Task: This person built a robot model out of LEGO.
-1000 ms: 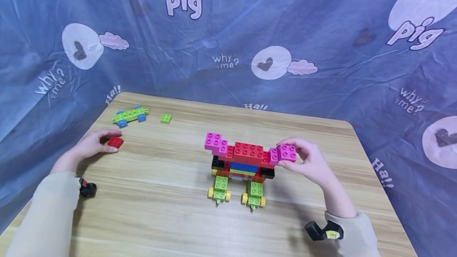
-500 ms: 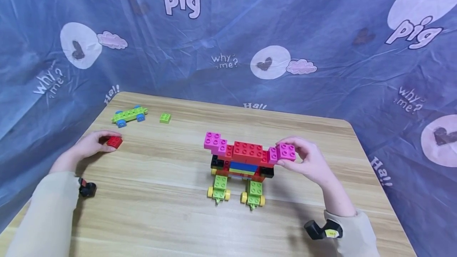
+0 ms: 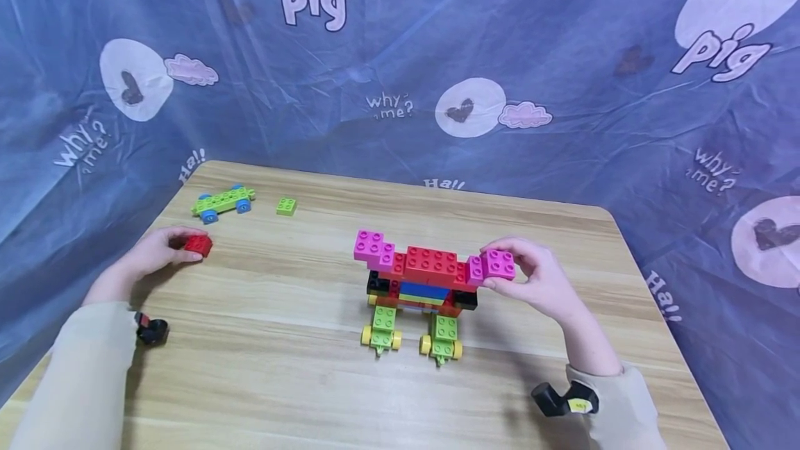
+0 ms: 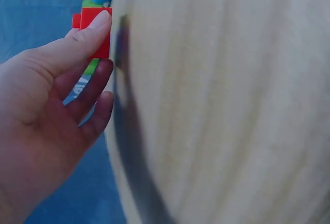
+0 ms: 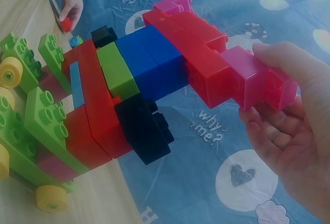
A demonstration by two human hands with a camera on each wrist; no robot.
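Note:
My left hand (image 3: 153,254) pinches a small red brick (image 3: 198,245) between thumb and fingers at the table's left side. In the left wrist view the thumb lies on the red brick (image 4: 95,33), while the other fingers are partly curled below it. My right hand (image 3: 534,276) grips the pink brick (image 3: 500,264) at the right end of a block build. This build has a long red top (image 3: 431,264), a blue and green middle, black side bricks (image 5: 144,128), and two green wheeled bases (image 3: 444,335) with yellow wheels. Another pink brick (image 3: 369,245) forms its left end.
A green car base (image 3: 223,201) with blue wheels stands at the table's far left. A loose green brick (image 3: 286,206) lies to its right. The wooden table (image 3: 281,367) ends at a blue printed cloth (image 3: 400,33) hanging behind and at the sides.
The head view has shifted slightly, moving everything a little left in the picture. Both hands keep their holds, and the block build stays in place on the table.

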